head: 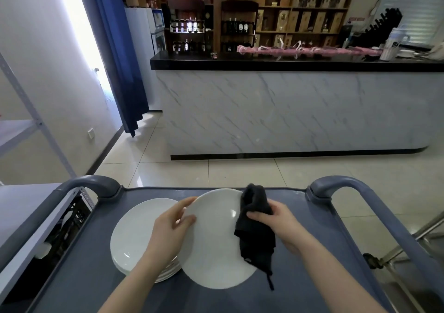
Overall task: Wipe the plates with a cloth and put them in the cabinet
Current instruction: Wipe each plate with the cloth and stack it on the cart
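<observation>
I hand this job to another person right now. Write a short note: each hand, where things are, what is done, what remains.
Left hand grips the left rim of a white plate over the grey cart.
Right hand holds the dark cloth against the plate's right side.
A stack of plates sits on the cart, left of it.
Done: this plate is being wiped.
Left: finish it, wipe the stack, store all in the cabinet, not in view here.

Head-worn view, forward-down, near cart [96, 264]
</observation>
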`<state>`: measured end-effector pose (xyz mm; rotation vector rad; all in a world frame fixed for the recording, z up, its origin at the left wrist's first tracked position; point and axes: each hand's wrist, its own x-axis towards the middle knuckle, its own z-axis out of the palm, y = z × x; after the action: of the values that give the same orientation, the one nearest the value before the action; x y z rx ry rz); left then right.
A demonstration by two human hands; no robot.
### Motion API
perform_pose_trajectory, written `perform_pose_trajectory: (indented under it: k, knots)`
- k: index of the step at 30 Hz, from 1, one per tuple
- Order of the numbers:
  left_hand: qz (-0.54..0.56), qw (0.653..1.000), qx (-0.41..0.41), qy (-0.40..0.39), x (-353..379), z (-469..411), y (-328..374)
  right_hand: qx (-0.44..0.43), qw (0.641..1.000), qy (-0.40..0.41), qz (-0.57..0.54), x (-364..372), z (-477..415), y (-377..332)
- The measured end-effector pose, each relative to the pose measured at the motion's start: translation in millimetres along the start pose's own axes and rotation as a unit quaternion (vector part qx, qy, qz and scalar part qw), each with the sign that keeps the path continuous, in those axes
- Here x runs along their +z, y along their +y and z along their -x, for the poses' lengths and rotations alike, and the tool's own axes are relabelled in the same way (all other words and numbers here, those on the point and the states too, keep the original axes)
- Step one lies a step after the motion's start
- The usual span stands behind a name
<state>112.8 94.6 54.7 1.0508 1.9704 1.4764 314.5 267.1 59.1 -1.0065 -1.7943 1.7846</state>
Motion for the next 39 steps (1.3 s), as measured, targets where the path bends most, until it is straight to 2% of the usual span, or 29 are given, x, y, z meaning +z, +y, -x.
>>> perform_pose_trajectory:
  k: [4,6,8,11,13,16,18,21,25,27,30,32,35,39]
  knots:
    - [0.098,0.991,-0.049,0.073,-0.5,2.7,-5.8,0.084,0.985,0.061,-0.137,20.3,14.9,38.5]
    - [0.105,0.99,-0.063,0.07,0.1,3.1,-7.1,0.116,0.982,0.043,-0.14,24.0,19.9,44.2]
    - [0.085,0.993,-0.063,0.047,-1.4,2.9,-7.8,0.11,0.988,0.027,-0.107,16.8,19.3,38.7]
    - [0.059,0.997,-0.054,0.002,-6.4,-0.4,-6.1,0.047,0.999,0.016,-0.021,-1.3,9.9,13.6]
    - [0.023,0.999,-0.033,-0.034,-4.0,-2.9,-1.3,-0.01,0.996,-0.004,0.09,-7.7,0.7,-10.2]
    - [-0.071,0.992,0.008,-0.103,10.9,-4.8,11.0,-0.083,0.946,-0.064,0.307,0.6,-14.5,-38.5]
    - [-0.082,0.989,0.01,-0.125,16.0,-7.5,18.3,-0.1,0.928,-0.082,0.349,9.6,-18.7,-42.6]
    - [-0.076,0.991,0.002,-0.114,11.0,-12.1,21.7,-0.082,0.959,-0.055,0.266,5.0,-15.5,-36.4]
    - [0.001,0.999,-0.024,-0.034,3.9,-5.3,10.6,-0.011,0.997,0.019,0.079,-0.8,1.3,-8.0]
    - [0.066,0.997,-0.034,-0.002,4.5,1.8,3.1,0.036,0.997,0.057,-0.033,6.2,11.6,14.9]
    - [0.129,0.989,-0.057,0.041,9.1,8.6,-3.6,0.12,0.975,0.071,-0.173,18.1,25.1,42.1]
    - [0.128,0.989,-0.062,0.037,9.9,10.8,-6.9,0.129,0.974,0.079,-0.171,21.3,28.5,50.4]
    - [0.115,0.992,-0.052,-0.003,6.1,12.4,-9.4,0.078,0.987,0.097,-0.104,13.4,24.8,43.2]
    - [0.052,0.997,-0.008,-0.061,0.5,6.2,-2.9,-0.005,0.997,0.031,0.069,-4.2,13.7,12.7]
